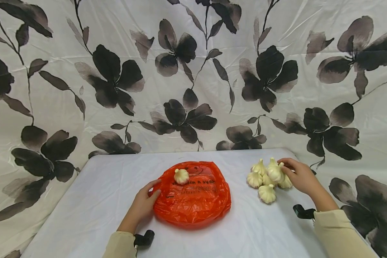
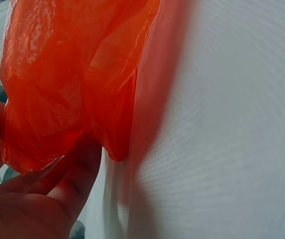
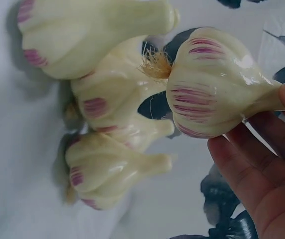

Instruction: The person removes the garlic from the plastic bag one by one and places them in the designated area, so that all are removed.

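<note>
A red plastic bag (image 1: 193, 204) with dark print is spread in a rounded shape on the white table. One garlic bulb (image 1: 181, 176) lies on it, toward its far left. My left hand (image 1: 144, 201) holds the bag's left edge between thumb and fingers; the left wrist view shows the red film (image 2: 67, 74) within its grasp. At the right, my right hand (image 1: 298, 175) pinches a garlic bulb (image 3: 212, 84) by its stem, root end pointing away from the palm. This bulb is raised beside a cluster of several other garlic bulbs (image 1: 267, 194).
The table (image 1: 122, 179) has a white cover, and its far edge meets a hanging floral cloth (image 1: 187, 86). Black wrist cameras (image 1: 144, 238) sit below both hands. A strip of white table separates the bag from the garlic cluster.
</note>
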`<state>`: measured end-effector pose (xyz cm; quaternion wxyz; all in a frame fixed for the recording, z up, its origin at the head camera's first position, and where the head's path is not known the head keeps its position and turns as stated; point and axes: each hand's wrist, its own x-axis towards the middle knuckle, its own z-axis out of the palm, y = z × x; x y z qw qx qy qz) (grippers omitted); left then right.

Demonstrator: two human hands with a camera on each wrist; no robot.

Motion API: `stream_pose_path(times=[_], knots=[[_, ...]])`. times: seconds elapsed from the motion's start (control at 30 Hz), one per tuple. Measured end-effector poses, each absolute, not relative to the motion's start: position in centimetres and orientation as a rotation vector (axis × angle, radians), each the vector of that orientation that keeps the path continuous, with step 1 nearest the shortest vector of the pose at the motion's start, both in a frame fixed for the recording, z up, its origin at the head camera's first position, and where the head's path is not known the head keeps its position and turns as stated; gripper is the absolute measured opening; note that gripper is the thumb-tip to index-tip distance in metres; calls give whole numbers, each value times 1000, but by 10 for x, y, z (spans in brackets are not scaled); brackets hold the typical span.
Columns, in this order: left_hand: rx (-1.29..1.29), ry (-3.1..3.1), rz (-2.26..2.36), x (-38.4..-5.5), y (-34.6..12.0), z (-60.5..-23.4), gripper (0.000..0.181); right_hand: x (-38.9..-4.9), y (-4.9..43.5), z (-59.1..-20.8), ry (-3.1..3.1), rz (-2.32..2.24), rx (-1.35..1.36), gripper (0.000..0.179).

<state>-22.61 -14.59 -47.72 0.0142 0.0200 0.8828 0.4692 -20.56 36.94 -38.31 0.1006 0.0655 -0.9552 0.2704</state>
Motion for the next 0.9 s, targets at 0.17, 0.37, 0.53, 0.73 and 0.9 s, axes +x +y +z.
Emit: stream_pose_path(times=[0.17, 0.37, 0.53, 0.73, 0.9], knots=[[62, 2735, 1460, -227, -146, -477, 46, -202, 375, -388, -2843, 790, 180, 34], [41, 2716, 1463, -227, -146, -475, 46, -198, 380, -396, -2848, 769, 184, 31], [43, 2714, 1446, -227, -146, -474, 47, -195, 384, -402, -2852, 746, 195, 28], [52, 2701, 1453, -228, -147, -471, 46, -192, 387, -408, -2857, 762, 205, 24], [60, 2701, 1456, -229, -147, -471, 46, -191, 389, -413, -2843, 763, 225, 23]])
